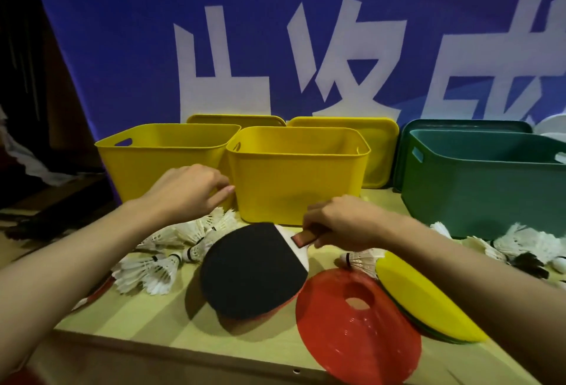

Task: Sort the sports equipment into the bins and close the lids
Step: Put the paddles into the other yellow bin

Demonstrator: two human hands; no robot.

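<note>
Right hand (343, 222) is wrapped around the reddish wooden handle (303, 237) of a table tennis paddle with a black rubber face (252, 268), fingers curled over it from above. The paddle's blade lies flat on the pale wooden tabletop (147, 311), at the centre of view, just in front of the middle yellow plastic bin (294, 179).

Left hand (190, 190) sits at ten o'clock from the paddle, fingers loosely bent and fingertips touching the front left corner of that middle bin; it holds nothing that I can see.

A second yellow plastic bin (159, 157) stands at eleven o'clock, and a dark green plastic bin (477, 188) at two o'clock. All three are open-topped. Two yellow lids (379, 151) lean upright behind the yellow bins, and a dark green lid (459, 125) stands behind the green one.

A cluster of white feather shuttlecocks (171, 253) lies at nine o'clock beneath the left forearm, another bunch (526, 243) at three o'clock by the green bin, and one more (364, 260) just under the right wrist.

At five o'clock, a red plastic disc cone with a centre hole (358, 329) overlaps the paddle's edge, with a yellow flat disc (428, 295) stacked on darker ones beside it. A blue banner with white characters (275, 47) fills the background.
</note>
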